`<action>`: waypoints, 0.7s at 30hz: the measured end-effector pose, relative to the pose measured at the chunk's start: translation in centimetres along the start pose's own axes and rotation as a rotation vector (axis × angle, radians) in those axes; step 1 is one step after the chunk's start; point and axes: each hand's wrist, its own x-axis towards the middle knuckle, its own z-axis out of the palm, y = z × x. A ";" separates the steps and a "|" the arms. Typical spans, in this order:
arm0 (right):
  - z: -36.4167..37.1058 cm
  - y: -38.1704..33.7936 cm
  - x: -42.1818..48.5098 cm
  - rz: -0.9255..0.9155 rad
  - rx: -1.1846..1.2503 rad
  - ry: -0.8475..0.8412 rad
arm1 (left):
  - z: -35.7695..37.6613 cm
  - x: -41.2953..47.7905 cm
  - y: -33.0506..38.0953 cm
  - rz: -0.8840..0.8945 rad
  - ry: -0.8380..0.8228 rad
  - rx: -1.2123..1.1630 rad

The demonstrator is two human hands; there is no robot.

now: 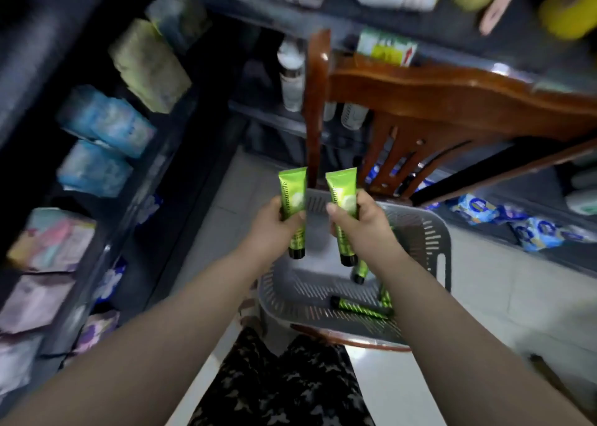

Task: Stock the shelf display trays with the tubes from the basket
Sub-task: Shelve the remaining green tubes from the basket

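Observation:
My left hand (274,225) grips one green tube (292,186) with a black cap, held upright above the grey slotted basket (423,235). My right hand (361,222) grips a second green tube (342,188) the same way, right beside the first. The basket rests on a wooden chair seat. Inside it lie more green tubes (358,306) along the right and front side, partly hidden by my right forearm. No display tray is plainly visible.
The wooden chair back (452,102) rises behind the basket. Dark shelves on the left hold soft packs in blue (103,125), yellow and pink. Bottles (290,76) stand on a shelf behind the chair. Blue packets (517,225) lie on a low shelf at right. Pale floor tiles surround the chair.

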 end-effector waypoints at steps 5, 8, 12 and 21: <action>3.0 -8.7 -0.6 -0.150 0.014 -0.100 | -5.5 -2.9 6.4 0.132 0.113 -0.032; 5.0 -13.6 -0.9 -0.261 -0.015 -0.161 | -9.3 -4.8 10.2 0.244 0.186 -0.003; 8.0 -20.2 -1.1 -0.404 -0.075 -0.228 | -15.3 -7.6 14.7 0.305 0.300 -0.011; 15.8 -34.8 -2.3 -0.705 -0.095 -0.450 | -28.8 -14.6 23.5 0.473 0.502 0.125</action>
